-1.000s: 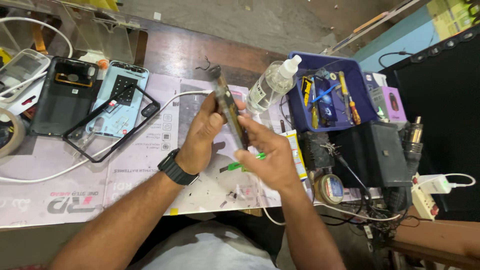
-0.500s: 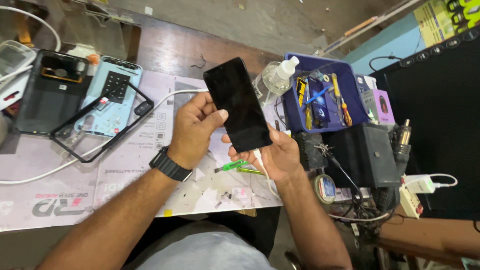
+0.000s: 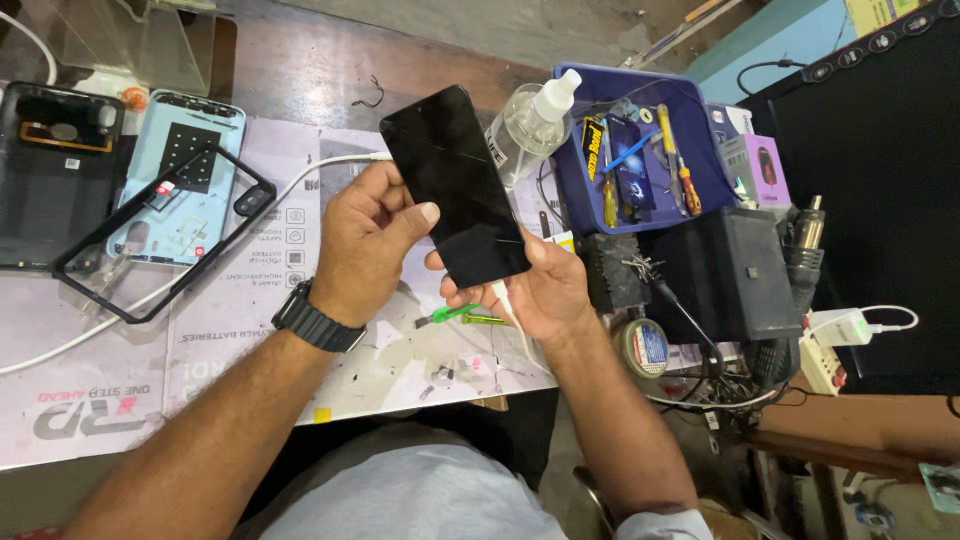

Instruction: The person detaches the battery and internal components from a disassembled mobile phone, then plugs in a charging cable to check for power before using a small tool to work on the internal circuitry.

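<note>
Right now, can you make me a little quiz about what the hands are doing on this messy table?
1. True or false: both hands grip the black phone.
2. What stands just right of the phone? A) clear spray bottle B) red mug C) green book
3. Fill in: the left hand has a black ____ at its wrist.

Key:
1. True. The left hand holds the phone's left edge, and the right hand supports it from below.
2. A. The bottle stands next to the blue tool tray.
3. Watch.
</note>
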